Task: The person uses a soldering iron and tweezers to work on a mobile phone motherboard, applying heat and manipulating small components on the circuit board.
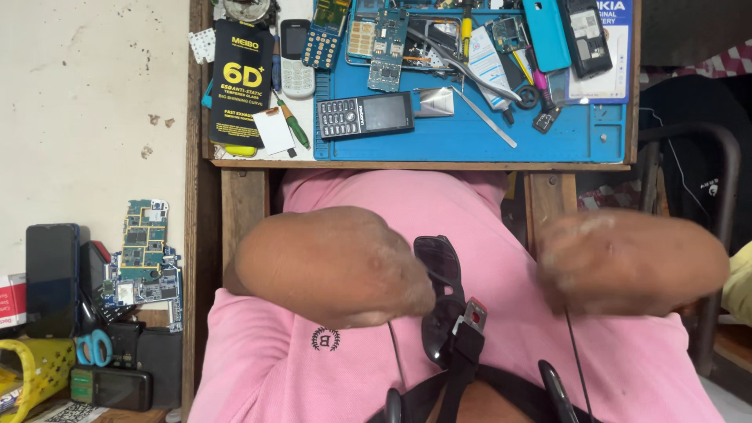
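Left hand point(407, 294): low centre of the frame, drawn against the pink shirt point(258, 360), touching the dark sunglasses point(439, 294) hung there — grip hidden, I cannot tell.
Right hand point(560, 262): centre right, blurred — open or closed, cannot tell.
Keypad phone point(365, 115): upper centre on the blue mat point(564, 137), well apart from both hands.
Care: steady the forearms before reaching — tweezers point(470, 74) and loose boards crowd the tabletop point(423, 165).

Wooden workbench point(423, 165) under flat light, stained cream wall point(86, 102) beside it, dark metal chair frame point(724, 180) opposite
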